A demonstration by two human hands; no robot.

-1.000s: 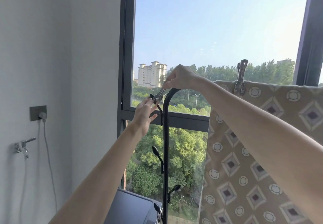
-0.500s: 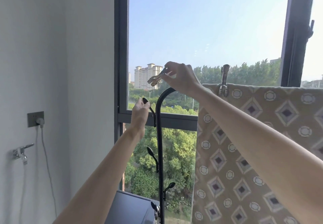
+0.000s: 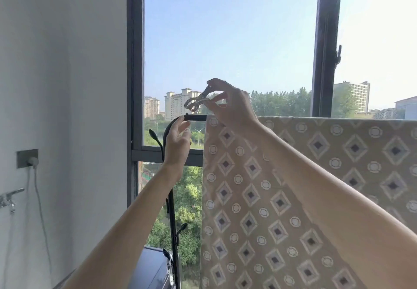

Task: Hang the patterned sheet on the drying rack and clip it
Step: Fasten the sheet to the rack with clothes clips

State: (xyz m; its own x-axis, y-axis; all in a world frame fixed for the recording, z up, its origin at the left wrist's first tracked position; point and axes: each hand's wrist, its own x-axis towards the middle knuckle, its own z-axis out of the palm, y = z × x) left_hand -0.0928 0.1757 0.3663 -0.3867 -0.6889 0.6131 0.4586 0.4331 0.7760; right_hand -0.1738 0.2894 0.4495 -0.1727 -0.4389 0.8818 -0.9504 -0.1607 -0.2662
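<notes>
The beige patterned sheet [image 3: 293,187] with diamonds and rings hangs over the top bar of the black drying rack [image 3: 172,209], filling the right half of the view. My right hand [image 3: 232,105] pinches a metal clip [image 3: 195,101] just above the sheet's top left corner, the clip's jaws pointing left and spread apart. Just below, my left hand [image 3: 179,142] touches the bare curved end of the rack's bar with its fingertips. The earlier clip on the sheet is hidden behind my right arm.
A dark-framed window [image 3: 135,85] stands right behind the rack. The white wall on the left carries a socket with a plug [image 3: 28,159] and a tap [image 3: 10,198]. A dark box-like object [image 3: 151,268] sits at the rack's foot. Small hooks stick out from the rack's post.
My right hand lifted the clip off the rack's curved end and carried it right, over the sheet's corner. My left hand rose to the bar's curve. The view turned left and up.
</notes>
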